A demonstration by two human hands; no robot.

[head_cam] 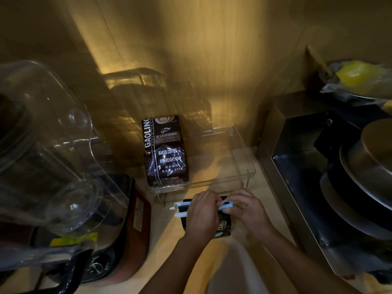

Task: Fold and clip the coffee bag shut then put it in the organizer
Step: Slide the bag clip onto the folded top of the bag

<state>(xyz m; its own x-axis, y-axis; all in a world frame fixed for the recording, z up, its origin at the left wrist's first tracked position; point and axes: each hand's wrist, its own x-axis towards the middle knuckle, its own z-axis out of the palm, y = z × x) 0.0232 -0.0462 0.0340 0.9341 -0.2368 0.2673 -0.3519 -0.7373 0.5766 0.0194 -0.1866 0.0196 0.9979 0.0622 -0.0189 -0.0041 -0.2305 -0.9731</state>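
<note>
A small dark coffee bag (223,227) lies on the wooden counter just in front of a clear plastic organizer (244,158). A white bag clip (182,210) sits across the bag's folded top, its two arms spread apart at the left end. My left hand (202,215) covers the bag's left half and pinches the clip near its middle. My right hand (247,209) grips the clip's right end over the bag's top edge. Inside the organizer, at its left side, stands a larger brown coffee bag (164,149) printed "BAKED COFFEE".
A blender with a clear sound cover (48,149) fills the left side. At the right stands a steel box (297,132) with stacked metal pans (364,177). A wooden wall rises close behind the organizer. A yellow packet (354,73) lies at the upper right.
</note>
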